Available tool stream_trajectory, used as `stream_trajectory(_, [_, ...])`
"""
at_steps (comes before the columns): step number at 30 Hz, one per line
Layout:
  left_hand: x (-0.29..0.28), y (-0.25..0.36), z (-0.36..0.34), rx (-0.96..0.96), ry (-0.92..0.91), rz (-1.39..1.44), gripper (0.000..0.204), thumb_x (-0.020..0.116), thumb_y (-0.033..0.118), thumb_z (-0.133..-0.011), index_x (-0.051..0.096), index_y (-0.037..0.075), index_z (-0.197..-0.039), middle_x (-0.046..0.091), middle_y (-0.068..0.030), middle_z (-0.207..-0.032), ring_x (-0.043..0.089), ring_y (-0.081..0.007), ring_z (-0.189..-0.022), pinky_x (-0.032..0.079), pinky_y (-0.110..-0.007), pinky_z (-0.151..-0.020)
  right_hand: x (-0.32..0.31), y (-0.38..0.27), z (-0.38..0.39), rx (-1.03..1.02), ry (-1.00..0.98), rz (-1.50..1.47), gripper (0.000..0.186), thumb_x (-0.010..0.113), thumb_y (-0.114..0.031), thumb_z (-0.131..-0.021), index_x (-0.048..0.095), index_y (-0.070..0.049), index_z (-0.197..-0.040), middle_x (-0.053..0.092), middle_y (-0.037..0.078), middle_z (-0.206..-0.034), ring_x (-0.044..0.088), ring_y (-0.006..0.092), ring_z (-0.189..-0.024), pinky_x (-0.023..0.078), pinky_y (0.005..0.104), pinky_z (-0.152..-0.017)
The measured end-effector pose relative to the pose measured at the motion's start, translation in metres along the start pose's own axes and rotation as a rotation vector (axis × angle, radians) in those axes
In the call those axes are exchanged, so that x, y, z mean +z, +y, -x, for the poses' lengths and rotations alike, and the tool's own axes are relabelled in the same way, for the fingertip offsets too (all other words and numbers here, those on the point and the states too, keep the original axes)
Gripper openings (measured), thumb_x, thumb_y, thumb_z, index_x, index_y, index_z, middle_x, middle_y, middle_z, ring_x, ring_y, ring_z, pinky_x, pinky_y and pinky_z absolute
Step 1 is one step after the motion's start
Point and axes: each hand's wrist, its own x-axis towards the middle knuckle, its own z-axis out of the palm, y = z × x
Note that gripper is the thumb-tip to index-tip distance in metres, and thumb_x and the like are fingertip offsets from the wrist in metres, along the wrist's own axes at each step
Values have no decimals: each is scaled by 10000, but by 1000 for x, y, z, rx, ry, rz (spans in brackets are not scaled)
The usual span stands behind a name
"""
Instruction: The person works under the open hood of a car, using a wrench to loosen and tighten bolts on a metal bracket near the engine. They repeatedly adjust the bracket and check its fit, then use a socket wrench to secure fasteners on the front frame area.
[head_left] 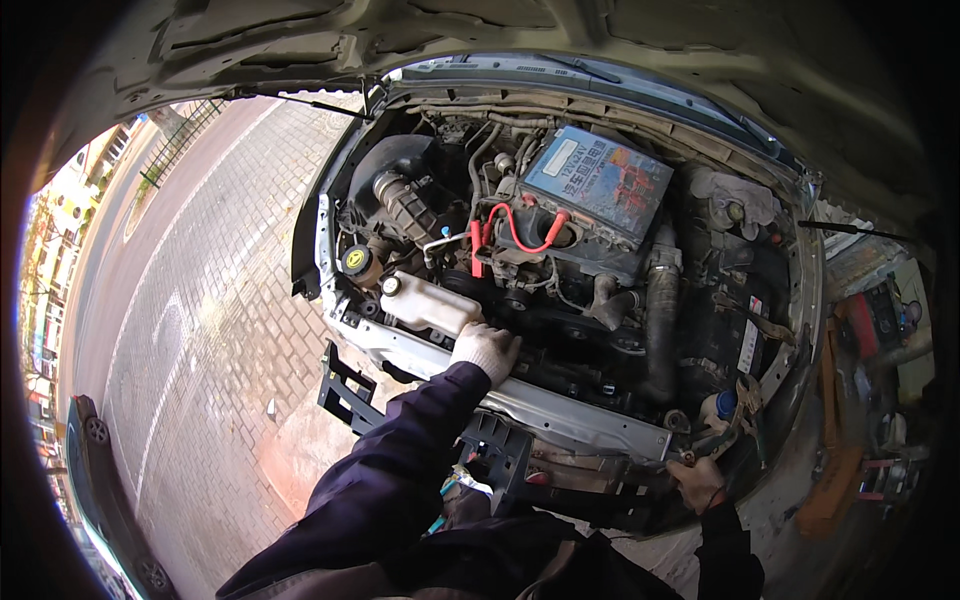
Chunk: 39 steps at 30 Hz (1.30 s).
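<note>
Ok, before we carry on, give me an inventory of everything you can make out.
Hood: one, dark, overhead
Box: one, blue-grey, atop engine
Cable: one, red, before box
Reservoir: one, off-white, left front
Round cap: one, black-yellow, left of reservoir
Cloth: one, grey, right rear
Crossbar: one, silver, front
Parked car: one, dark, lower left
Smaller parts: uncountable
Left hand: one, white-gloved, by reservoir's right end
Right hand: one, dark-sleeved, near crossbar's right end
</note>
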Motion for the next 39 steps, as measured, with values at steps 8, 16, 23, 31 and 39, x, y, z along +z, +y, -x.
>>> stream_trajectory(8, [3, 1, 3, -16, 43, 19, 471, 612, 442, -1101, 825, 90, -871, 813, -151, -882, 764, -367, -967, 564, -499, -966, 80, -54, 11, 438, 71, -1403, 416, 655, -317, -1109, 510, -168, -749, 260, -53, -561, 230, 123, -441, 183, 320, -460])
stream_trajectory(16, [11, -2, 1, 23, 131, 22, 459, 623, 446, -1098, 812, 109, -851, 800, -146, -848, 769, -358, -944, 563, -498, -971, 58, -46, 26, 352, -83, -1017, 396, 614, -340, -1113, 621, -99, -800, 359, -30, -541, 282, 151, -433, 251, 371, -455])
stream_trajectory(23, [13, -4, 2, -46, 45, 52, 440, 653, 430, -1088, 806, 81, -868, 800, -180, -955, 745, -389, -1062, 548, -509, -1037, -14, -32, 2, 40, 19, 608, 540, 684, -493, -1010, 805, 33, -985, 790, 293, -914, 782, 460, -946, 595, 532, -845])
stream_trajectory(31, [27, -9, -1, 17, 173, 75, 406, 674, 402, -1082, 780, 84, -852, 783, -173, -883, 743, -381, -991, 545, -514, -995, 20, -47, 30, 404, -143, -751, 384, 748, -335, -1061, 629, -95, -786, 484, 0, -551, 463, 143, -454, 320, 359, -458])
stream_trajectory(39, [20, -6, 0, -29, 140, 48, 389, 661, 406, -1094, 802, 88, -918, 792, -173, -931, 751, -382, -1015, 559, -515, -988, 76, -52, 22, 375, -55, -1320, 494, 599, -379, -1162, 547, -171, -716, 368, -23, -538, 352, 157, -459, 263, 350, -474])
